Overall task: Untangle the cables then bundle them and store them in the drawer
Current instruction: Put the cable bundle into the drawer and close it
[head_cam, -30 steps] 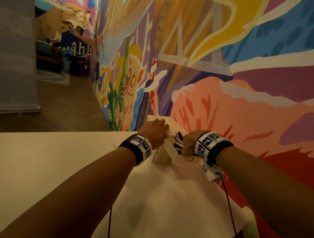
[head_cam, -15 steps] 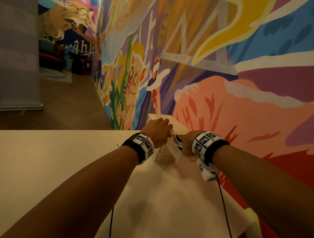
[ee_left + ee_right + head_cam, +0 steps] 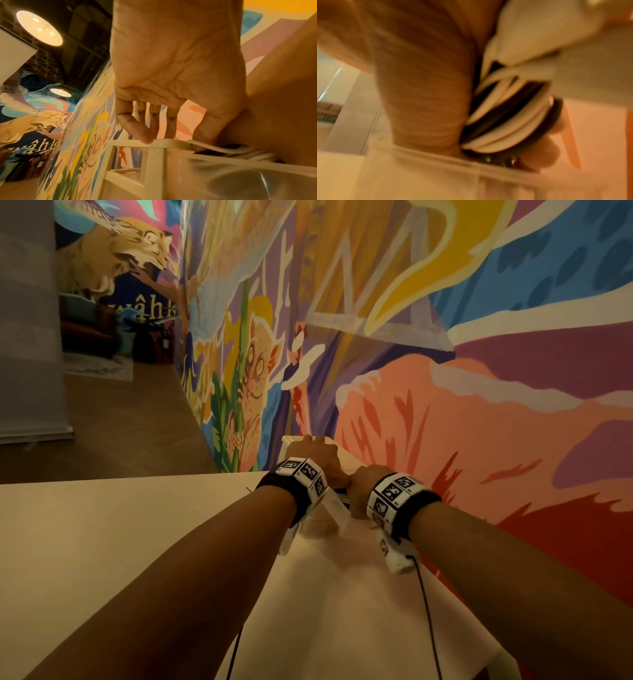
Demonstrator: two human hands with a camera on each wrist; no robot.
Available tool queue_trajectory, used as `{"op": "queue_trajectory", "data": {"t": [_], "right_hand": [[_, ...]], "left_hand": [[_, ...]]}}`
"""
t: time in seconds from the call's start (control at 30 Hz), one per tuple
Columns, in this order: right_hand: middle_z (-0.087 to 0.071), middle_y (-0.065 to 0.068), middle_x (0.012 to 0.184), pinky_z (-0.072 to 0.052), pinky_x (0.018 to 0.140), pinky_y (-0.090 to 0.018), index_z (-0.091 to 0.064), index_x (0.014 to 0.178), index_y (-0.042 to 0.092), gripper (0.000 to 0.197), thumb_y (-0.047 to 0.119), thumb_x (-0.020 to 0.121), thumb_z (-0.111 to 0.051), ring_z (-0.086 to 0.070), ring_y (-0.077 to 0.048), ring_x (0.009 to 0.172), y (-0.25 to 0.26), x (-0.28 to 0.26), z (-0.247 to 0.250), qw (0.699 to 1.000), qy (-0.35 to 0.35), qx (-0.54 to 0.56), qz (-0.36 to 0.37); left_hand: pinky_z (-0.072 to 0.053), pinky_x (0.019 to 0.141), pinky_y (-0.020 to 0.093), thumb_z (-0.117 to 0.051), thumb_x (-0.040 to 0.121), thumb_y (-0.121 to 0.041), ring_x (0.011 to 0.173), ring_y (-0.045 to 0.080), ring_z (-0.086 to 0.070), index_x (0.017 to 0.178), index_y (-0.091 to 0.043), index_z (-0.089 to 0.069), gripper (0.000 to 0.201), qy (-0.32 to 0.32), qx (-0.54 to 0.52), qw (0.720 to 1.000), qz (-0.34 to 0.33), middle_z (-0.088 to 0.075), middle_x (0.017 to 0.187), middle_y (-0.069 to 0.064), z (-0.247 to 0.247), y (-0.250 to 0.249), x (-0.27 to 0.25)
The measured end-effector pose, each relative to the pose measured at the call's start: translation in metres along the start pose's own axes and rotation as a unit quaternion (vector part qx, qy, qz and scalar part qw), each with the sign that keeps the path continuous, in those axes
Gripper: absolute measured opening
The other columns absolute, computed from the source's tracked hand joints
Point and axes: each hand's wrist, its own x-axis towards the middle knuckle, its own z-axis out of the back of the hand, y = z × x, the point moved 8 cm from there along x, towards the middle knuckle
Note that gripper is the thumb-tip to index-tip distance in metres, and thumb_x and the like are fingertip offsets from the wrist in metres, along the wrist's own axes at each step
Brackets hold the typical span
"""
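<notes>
A small white plastic drawer unit [image 3: 288,441] stands on the table's far right corner, against the mural wall. Its translucent drawer [image 3: 337,508] is pulled out towards me. My left hand [image 3: 318,455] rests on the unit's top frame [image 3: 156,146], with straight fingertips [image 3: 145,138] touching the rim. My right hand [image 3: 362,486] grips a coiled bundle of black and white cables [image 3: 505,115] at the drawer's open top. A white cable loop [image 3: 214,147] shows just above the drawer [image 3: 240,180]. In the head view the hands hide the bundle.
The beige table [image 3: 137,525] spreads wide to the left and towards me. The painted mural wall [image 3: 445,405] runs close along the right side. Thin black wrist-camera cords [image 3: 426,611] hang from both forearms. Brown floor [image 3: 120,422] lies beyond the table's far edge.
My right hand has moved forward and down with the bundle, so the striped cables no longer show in the head view. My left hand has stayed on the unit's top.
</notes>
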Motion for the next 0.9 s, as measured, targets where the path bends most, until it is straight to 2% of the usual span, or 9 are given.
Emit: {"op": "queue_trajectory", "data": {"t": [0.07,0.2,0.3,0.4,0.47,0.53,0.63,0.77,0.9], "right_hand": [[-0.060,-0.001,0.080,-0.049,0.066,-0.030,-0.057,0.084,0.024,0.019,0.032,0.092,-0.072,-0.056,-0.020,0.065,-0.008,0.009,-0.010,0.998,0.028,0.053,-0.031],[-0.070,-0.004,0.093,-0.050,0.064,-0.030,-0.068,0.098,0.018,0.024,0.028,0.080,-0.082,-0.064,-0.023,0.077,-0.017,0.016,-0.011,0.993,0.050,0.104,-0.013],[-0.070,-0.001,0.095,-0.053,0.072,-0.033,-0.069,0.111,0.017,0.042,0.043,0.083,-0.085,-0.067,-0.024,0.086,-0.022,0.010,-0.005,0.989,0.101,0.106,0.024],[-0.079,-0.003,0.105,-0.062,0.082,-0.034,-0.074,0.116,0.015,0.049,0.047,0.082,-0.088,-0.076,-0.024,0.095,-0.035,0.004,-0.002,0.964,0.156,0.212,0.037],[-0.081,-0.004,0.110,-0.063,0.087,-0.032,-0.076,0.124,0.017,0.048,0.044,0.085,-0.088,-0.078,-0.024,0.100,-0.046,-0.003,-0.003,0.945,0.153,0.288,0.041],[-0.082,0.000,0.108,-0.060,0.088,-0.030,-0.078,0.113,0.029,0.032,0.049,0.089,-0.083,-0.078,-0.018,0.096,-0.054,-0.009,-0.004,0.942,0.115,0.311,0.055],[-0.079,0.008,0.108,-0.057,0.094,-0.034,-0.069,0.099,0.048,0.012,0.056,0.093,-0.076,-0.075,-0.013,0.095,-0.055,-0.012,-0.011,0.942,0.073,0.318,0.079],[-0.078,0.004,0.113,-0.057,0.100,-0.044,-0.069,0.136,0.036,0.047,0.060,0.096,-0.068,-0.073,-0.019,0.100,-0.047,-0.010,-0.008,0.962,0.063,0.245,0.102],[-0.077,0.000,0.114,-0.059,0.099,-0.044,-0.066,0.139,0.025,0.059,0.060,0.090,-0.068,-0.074,-0.021,0.099,-0.041,-0.001,-0.009,0.972,0.096,0.201,0.077]], "left_hand": [[-0.049,0.088,0.041,-0.066,0.089,-0.064,0.121,0.029,-0.062,0.133,-0.020,-0.066,0.062,-0.007,0.024,1.000,-0.005,-0.065,0.130,0.006,0.001,-0.005,0.006],[-0.044,0.075,0.036,-0.067,0.091,-0.062,0.103,0.025,-0.069,0.120,-0.020,-0.069,0.050,-0.031,0.070,0.997,-0.018,-0.070,0.113,0.002,0.003,-0.007,0.007],[-0.043,0.070,0.034,-0.066,0.092,-0.065,0.088,0.021,-0.064,0.104,-0.021,-0.067,0.046,-0.023,0.099,0.995,-0.023,-0.066,0.098,0.000,0.004,-0.011,0.004],[-0.043,0.069,0.034,-0.065,0.092,-0.066,0.080,0.020,-0.057,0.101,-0.021,-0.067,0.046,-0.021,0.099,0.995,-0.018,-0.058,0.089,-0.002,0.004,-0.008,0.003],[-0.043,0.072,0.035,-0.063,0.093,-0.065,0.088,0.022,-0.061,0.112,-0.021,-0.069,0.048,-0.026,0.093,0.995,-0.024,-0.061,0.097,0.000,0.003,-0.006,0.002],[-0.041,0.073,0.036,-0.063,0.093,-0.064,0.099,0.025,-0.065,0.118,-0.020,-0.070,0.051,-0.036,0.077,0.996,-0.029,-0.064,0.108,0.002,0.001,-0.003,0.001],[-0.039,0.071,0.036,-0.059,0.094,-0.062,0.091,0.023,-0.058,0.114,-0.020,-0.070,0.048,-0.046,0.055,0.997,-0.034,-0.058,0.102,0.001,0.000,-0.001,-0.001],[-0.041,0.071,0.035,-0.051,0.098,-0.049,0.090,0.023,-0.058,0.107,-0.018,-0.074,0.040,-0.045,0.003,0.999,-0.027,-0.066,0.110,0.003,0.001,0.005,-0.003],[-0.050,0.093,0.046,-0.056,0.098,-0.053,0.127,0.030,-0.055,0.129,-0.025,-0.070,0.044,-0.015,-0.042,0.999,-0.003,-0.060,0.137,0.007,-0.004,0.016,-0.001]]}}
